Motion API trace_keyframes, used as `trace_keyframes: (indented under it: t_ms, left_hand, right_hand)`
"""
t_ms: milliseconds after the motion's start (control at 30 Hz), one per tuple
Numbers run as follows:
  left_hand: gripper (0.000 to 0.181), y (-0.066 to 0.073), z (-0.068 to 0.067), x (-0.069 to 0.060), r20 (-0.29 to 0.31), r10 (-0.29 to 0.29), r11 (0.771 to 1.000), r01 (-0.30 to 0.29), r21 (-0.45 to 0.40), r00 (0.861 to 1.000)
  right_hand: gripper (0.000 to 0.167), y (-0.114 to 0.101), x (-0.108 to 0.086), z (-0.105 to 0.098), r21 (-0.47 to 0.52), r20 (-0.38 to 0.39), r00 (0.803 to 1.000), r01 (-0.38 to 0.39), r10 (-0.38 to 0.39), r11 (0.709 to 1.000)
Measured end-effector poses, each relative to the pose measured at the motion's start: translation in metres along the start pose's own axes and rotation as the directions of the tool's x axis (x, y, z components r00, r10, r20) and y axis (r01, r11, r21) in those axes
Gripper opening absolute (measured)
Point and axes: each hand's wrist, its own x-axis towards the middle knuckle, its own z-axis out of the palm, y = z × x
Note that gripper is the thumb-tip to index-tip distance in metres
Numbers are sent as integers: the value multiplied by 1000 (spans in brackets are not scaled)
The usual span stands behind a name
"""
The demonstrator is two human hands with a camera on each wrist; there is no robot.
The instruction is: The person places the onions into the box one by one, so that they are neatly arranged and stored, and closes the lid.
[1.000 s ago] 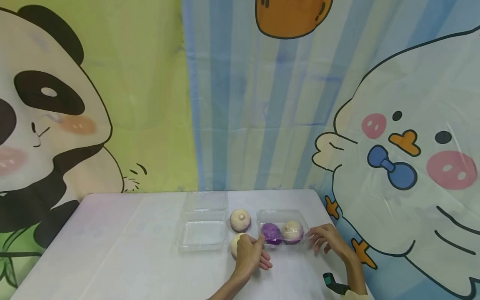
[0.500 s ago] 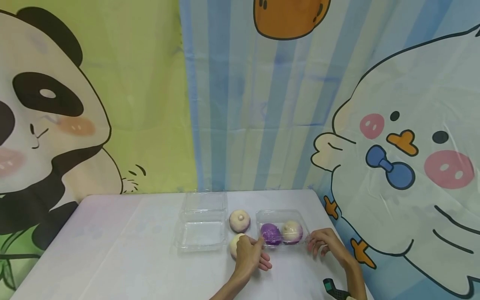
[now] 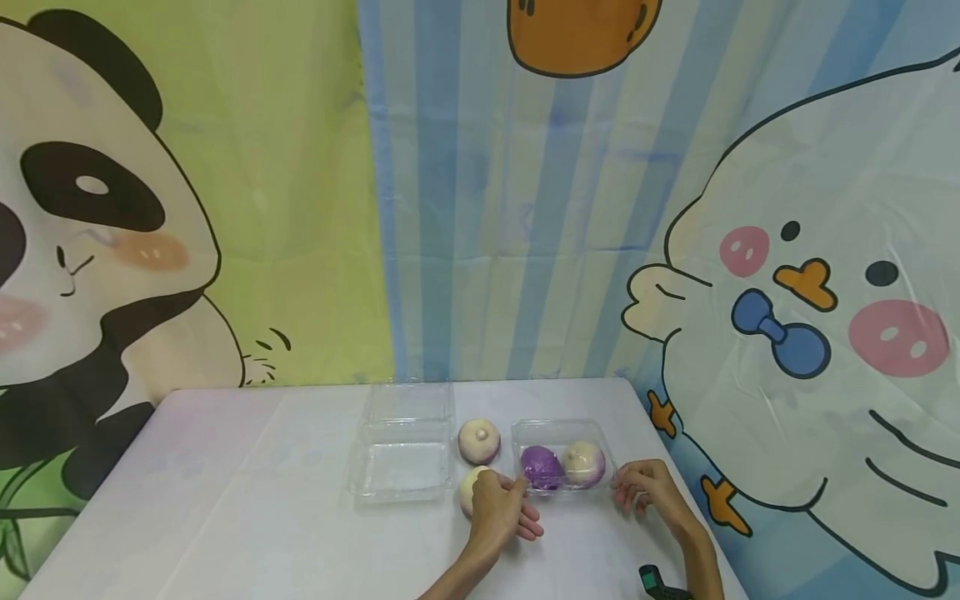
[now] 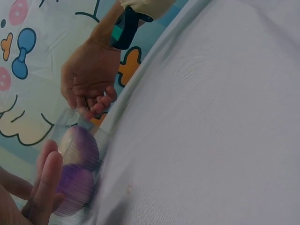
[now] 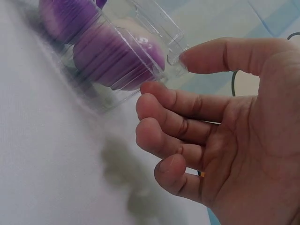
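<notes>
- Watch (image 3: 654, 582): dark, green screen, on the right wrist, by the table (image 3: 285, 500)'s right edge.
- Left hand (image 3: 497, 510): at the box's near-left corner, touching or nearly so. Some fingers stick out straight; can't tell if the others grip.
- Right hand (image 3: 648, 487): thumb and index pinch the rim at the box's right end, other fingers loosely bent. Sits just inside the table's right edge.
- Near ball (image 3: 467, 492): cream where visible, partly hidden behind the left hand; can't tell if they touch.
- Box (image 3: 566, 427): toward the table's far-right corner, between the hands. Transparent, thin-walled plastic, rectangular, rounded corners, ribbed sides, shiny glints along the rim. Can't tell if a lid is down.
- In the box, side by side along its near side: purple ball (image 3: 542, 468) left, nearly all purple in the head view; two-tone ball (image 3: 584, 464) right, cream top running into purple on the side, glossy.
- Far ball (image 3: 480, 440): left of the box, cream top with a small knob, purple lower down.
- Second box (image 3: 405, 467): same transparent plastic, hinged wide, lid half reaching the table's far edge, left of the far ball.
- Backdrop (image 3: 495, 208): past the far edge, striped blue in the middle; panda (image 3: 75, 208) left, white chick (image 3: 810, 400) right.
</notes>
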Motion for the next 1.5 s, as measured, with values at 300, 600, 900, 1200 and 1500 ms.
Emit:
trace_keyframes:
  t_ms: [300,600,900,1200,1500]
  left_hand:
    - [23,0,-1,-1,-3,-6,1000,6,8,1000]
    - [23,-1,-1,-2,4,-1,1000,1,12,1000]
    - [19,-2,-1,-2,29,9,1000,-9,-4,1000]
    - [16,-3,0,0,44,30,999,-29,-28,999]
    - [17,-3,1,0,48,37,999,-35,-34,998]
  right_hand:
    - [37,5,-2,6,16,-48,999,2,-1,1000]
    - [36,9,-5,11,72,-62,998,-29,34,997]
    - [34,13,-8,15,120,-61,998,-27,35,992]
    - [31,15,-8,15,150,-33,999,-31,36,988]
    - [26,16,-10,20,160,-75,997,-13,25,987]
